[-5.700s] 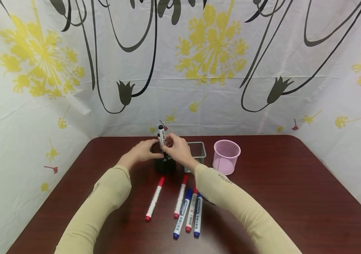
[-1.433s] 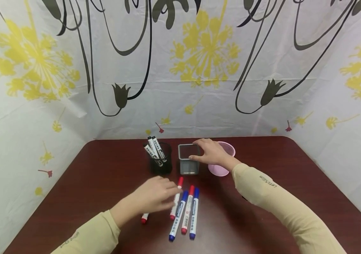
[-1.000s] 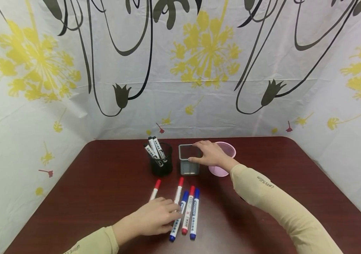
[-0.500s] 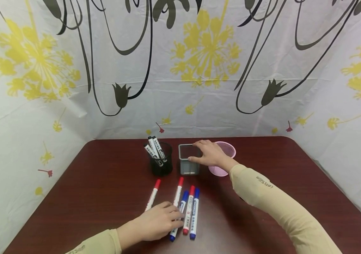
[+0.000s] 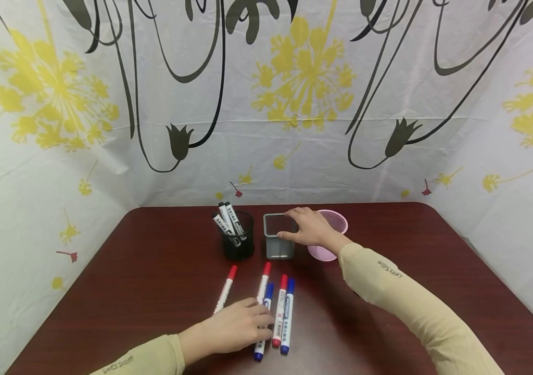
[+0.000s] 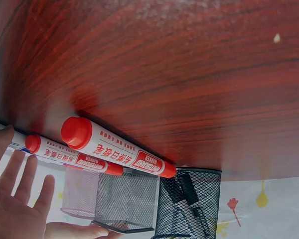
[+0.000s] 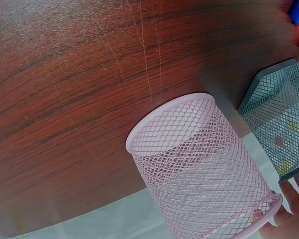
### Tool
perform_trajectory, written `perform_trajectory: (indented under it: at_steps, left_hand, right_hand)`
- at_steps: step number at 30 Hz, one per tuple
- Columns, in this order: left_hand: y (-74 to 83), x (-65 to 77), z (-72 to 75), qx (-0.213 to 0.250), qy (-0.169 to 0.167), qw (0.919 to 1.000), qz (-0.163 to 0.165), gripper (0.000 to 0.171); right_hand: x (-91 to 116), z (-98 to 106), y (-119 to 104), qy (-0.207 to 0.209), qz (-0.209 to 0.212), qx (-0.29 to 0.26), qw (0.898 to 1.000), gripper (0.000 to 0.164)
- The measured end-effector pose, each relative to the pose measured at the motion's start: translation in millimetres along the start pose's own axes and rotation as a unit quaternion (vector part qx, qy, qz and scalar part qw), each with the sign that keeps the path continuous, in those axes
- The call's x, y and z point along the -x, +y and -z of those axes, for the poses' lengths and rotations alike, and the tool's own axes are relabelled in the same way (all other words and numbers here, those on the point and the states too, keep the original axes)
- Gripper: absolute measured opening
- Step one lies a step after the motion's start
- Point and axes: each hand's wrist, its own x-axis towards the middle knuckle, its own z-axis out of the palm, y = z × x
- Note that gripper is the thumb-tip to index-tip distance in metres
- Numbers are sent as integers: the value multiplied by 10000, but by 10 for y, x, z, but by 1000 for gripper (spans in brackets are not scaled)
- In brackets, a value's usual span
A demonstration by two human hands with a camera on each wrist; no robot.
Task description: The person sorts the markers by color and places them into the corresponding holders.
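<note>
My left hand (image 5: 236, 328) is over the loose markers at the front, its thumb and fingers pinching a blue-capped whiteboard marker (image 5: 268, 295). In the left wrist view its thumb lies across the white barrel, partly hiding it. My right hand (image 5: 311, 227) holds the rim of the grey mesh pen holder (image 5: 279, 247), thumb at the front and fingers toward the back. Beside the left hand lie a red marker (image 5: 225, 292) and another red marker (image 5: 264, 281). To its right are a third red marker (image 5: 279, 312) and a second blue marker (image 5: 287, 317).
A black mesh pen holder (image 5: 238, 247) with several black-capped markers (image 5: 229, 221) stands left of the grey one. Behind the right wrist is a pink mesh pen holder (image 7: 204, 169), standing on the dark red table (image 5: 154, 260). A patterned cloth (image 5: 229, 104) hangs behind.
The left hand has left the black holder, come down to the loose markers and swung the blue marker nearer upright in view. The right hand has moved from the black holder to the grey one.
</note>
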Motion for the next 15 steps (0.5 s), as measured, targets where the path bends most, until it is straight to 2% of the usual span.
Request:
perform_trajectory:
  at_steps: [4, 9, 15]
  left_hand:
    - [9, -9, -2, -106, 26, 9997, -232, 21]
    - [37, 1, 5, -133, 327, 9982, -492, 20]
    - [49, -12, 109, -222, 1119, 9904, -777, 21]
  right_hand:
    - [0, -2, 2, 10, -14, -11, 10000, 67]
    - [-2, -8, 4, 5, -39, -11, 10000, 68]
    - [-3, -5, 1, 20, -64, 3, 10000, 67]
